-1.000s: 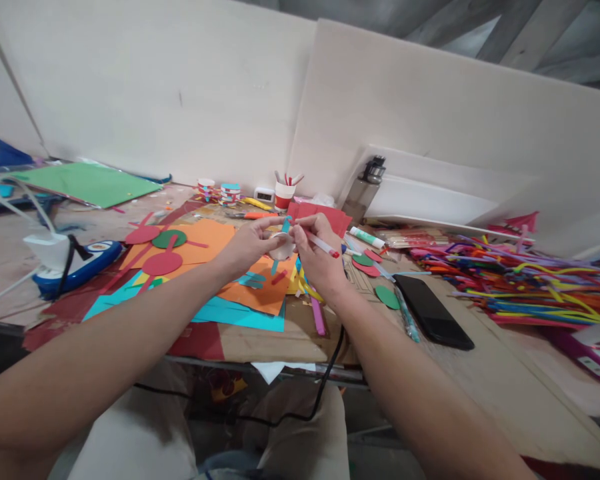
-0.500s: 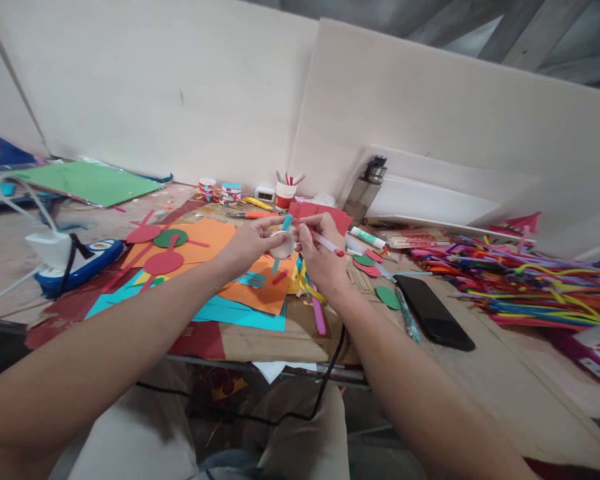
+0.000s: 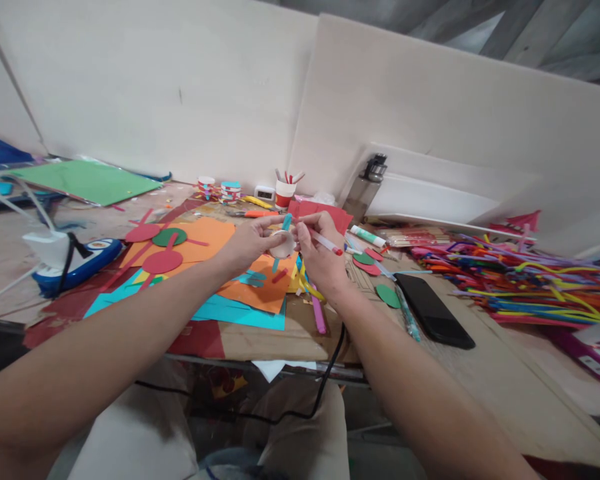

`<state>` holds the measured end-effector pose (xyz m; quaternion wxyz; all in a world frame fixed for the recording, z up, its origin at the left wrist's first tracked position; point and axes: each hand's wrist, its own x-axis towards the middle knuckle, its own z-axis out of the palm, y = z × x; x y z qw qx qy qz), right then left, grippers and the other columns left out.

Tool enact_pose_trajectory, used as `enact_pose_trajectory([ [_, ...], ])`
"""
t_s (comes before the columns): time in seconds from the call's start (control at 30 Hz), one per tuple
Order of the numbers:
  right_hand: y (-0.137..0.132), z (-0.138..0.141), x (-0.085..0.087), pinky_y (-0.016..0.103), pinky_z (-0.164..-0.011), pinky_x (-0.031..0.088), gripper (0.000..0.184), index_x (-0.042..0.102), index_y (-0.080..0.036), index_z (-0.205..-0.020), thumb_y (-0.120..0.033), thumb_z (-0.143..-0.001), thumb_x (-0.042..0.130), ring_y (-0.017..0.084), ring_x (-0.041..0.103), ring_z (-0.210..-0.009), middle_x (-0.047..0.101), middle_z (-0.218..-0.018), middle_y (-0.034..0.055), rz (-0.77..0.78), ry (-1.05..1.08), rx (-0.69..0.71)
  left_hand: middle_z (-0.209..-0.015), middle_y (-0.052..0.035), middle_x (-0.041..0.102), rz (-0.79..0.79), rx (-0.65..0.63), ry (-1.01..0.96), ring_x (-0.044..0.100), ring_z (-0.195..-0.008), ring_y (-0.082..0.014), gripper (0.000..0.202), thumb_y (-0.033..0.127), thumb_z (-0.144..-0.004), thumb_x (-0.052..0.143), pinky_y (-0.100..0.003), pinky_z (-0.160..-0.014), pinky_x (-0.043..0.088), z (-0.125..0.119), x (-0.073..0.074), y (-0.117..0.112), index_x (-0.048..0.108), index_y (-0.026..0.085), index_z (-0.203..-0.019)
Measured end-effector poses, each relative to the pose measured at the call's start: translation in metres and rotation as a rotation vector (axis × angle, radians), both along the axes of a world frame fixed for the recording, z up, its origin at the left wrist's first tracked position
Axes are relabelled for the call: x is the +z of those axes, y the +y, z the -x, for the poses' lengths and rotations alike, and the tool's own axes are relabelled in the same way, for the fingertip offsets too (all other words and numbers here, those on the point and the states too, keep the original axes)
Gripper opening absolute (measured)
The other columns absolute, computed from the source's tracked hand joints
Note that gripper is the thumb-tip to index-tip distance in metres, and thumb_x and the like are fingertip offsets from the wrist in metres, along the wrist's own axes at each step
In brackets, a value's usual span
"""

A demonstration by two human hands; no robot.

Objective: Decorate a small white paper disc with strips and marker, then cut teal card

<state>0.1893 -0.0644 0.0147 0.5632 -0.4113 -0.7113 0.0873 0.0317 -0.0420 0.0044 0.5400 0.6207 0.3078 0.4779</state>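
Note:
My left hand (image 3: pixel 246 241) pinches a small white round piece (image 3: pixel 283 247) with blue strips sticking out above and below it. My right hand (image 3: pixel 325 257) is closed around a pen (image 3: pixel 330 245) with a pale barrel and a red end, which points toward the lower right. The fingers of both hands meet at the white piece, above the paper-strewn table. The pen's tip is hidden behind my right fingers, so I cannot tell whether it touches the piece. Below lie an orange sheet (image 3: pixel 265 293) and a blue sheet (image 3: pixel 235 316).
Red paper discs (image 3: pixel 163 263) and a green disc (image 3: pixel 170 237) with strips lie left. A cup of pens (image 3: pixel 285 195) and a bottle (image 3: pixel 364 190) stand at the back. Rightward are a glue stick (image 3: pixel 369 236), a black phone (image 3: pixel 434 312) and many pipe cleaners (image 3: pixel 525 283).
Almost nothing differs. Both hands keep the white piece and the pen in nearly the same place, and the view has shifted very slightly.

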Motion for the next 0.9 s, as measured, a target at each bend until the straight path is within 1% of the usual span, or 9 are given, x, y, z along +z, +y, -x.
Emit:
enact_pose_trajectory([
  [0.13, 0.0009, -0.0005, -0.0015, 0.033, -0.065, 0.050, 0.017, 0.052, -0.023, -0.090, -0.040, -0.092, 0.050, 0.016, 0.060, -0.070, 0.063, -0.077, 0.0011, 0.002, 0.002, 0.002, -0.090, -0.0075, 0.073, 0.009, 0.003, -0.002, 0.067, -0.072, -0.0166, 0.063, 0.040, -0.073, 0.073, -0.027, -0.065, 0.052, -0.0001, 0.0001, 0.0005, 0.058, 0.017, -0.130],
  [0.4, -0.0003, 0.0003, 0.0000, 0.033, -0.066, 0.051, 0.016, 0.051, -0.023, -0.090, -0.039, -0.092, 0.050, 0.016, 0.062, -0.072, 0.064, -0.080, 0.0019, 0.003, 0.014, 0.022, -0.090, -0.0070, 0.073, 0.006, 0.006, 0.020, 0.067, -0.076, -0.0170, 0.061, 0.039, -0.075, 0.071, -0.028, -0.068, 0.052, -0.0003, 0.0004, -0.0017, 0.058, 0.018, -0.130],
  [0.73, -0.0010, 0.0007, 0.0003, 0.033, -0.066, 0.051, 0.018, 0.051, -0.023, -0.090, -0.041, -0.092, 0.050, 0.016, 0.061, -0.072, 0.064, -0.080, 0.0020, 0.015, 0.012, 0.019, -0.088, -0.0067, 0.073, 0.011, -0.002, -0.004, 0.067, -0.076, -0.0173, 0.063, 0.041, -0.073, 0.073, -0.028, -0.069, 0.052, 0.0004, -0.0009, -0.0002, 0.058, 0.019, -0.130],
  [0.9, -0.0017, 0.0008, 0.0006, 0.032, -0.065, 0.051, 0.018, 0.051, -0.023, -0.089, -0.040, -0.092, 0.050, 0.015, 0.061, -0.070, 0.064, -0.079, 0.0016, 0.016, 0.024, 0.019, -0.089, -0.0066, 0.073, 0.024, 0.002, -0.023, 0.068, -0.076, -0.0172, 0.064, 0.039, -0.072, 0.074, -0.029, -0.071, 0.052, 0.0002, -0.0014, -0.0003, 0.057, 0.018, -0.131],
])
